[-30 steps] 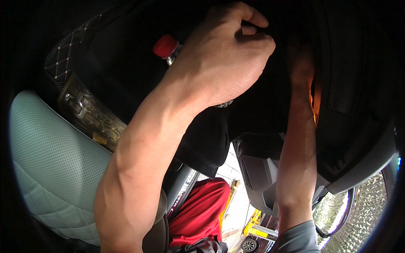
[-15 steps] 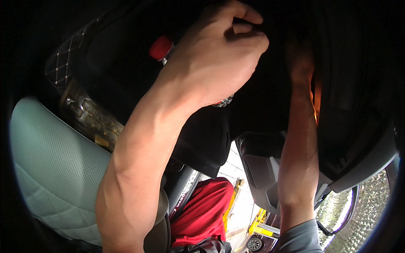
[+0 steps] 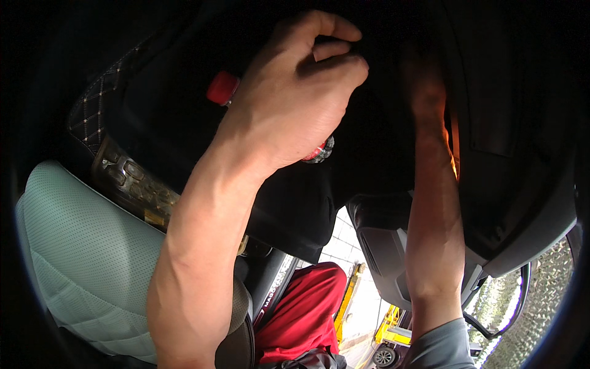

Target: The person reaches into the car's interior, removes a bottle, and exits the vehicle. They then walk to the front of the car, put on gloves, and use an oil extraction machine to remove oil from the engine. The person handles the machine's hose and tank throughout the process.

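One red cap (image 3: pixel 223 88) left of both hands (image 3: pixel 298 92) (image 3: pixel 425 92)

Your left hand (image 3: pixel 301 92), fingers bent, is up and right of the pale green seat (image 3: pixel 92 246), near a red bottle cap (image 3: pixel 222 88). Your right hand (image 3: pixel 426 89) is farther right of the seat, too dark to see well. Red pants (image 3: pixel 307 313) are right of the seat.

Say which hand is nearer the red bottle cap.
Left. The left hand is just right of the red bottle cap in the picture; the right hand is farther right, deep in shadow.
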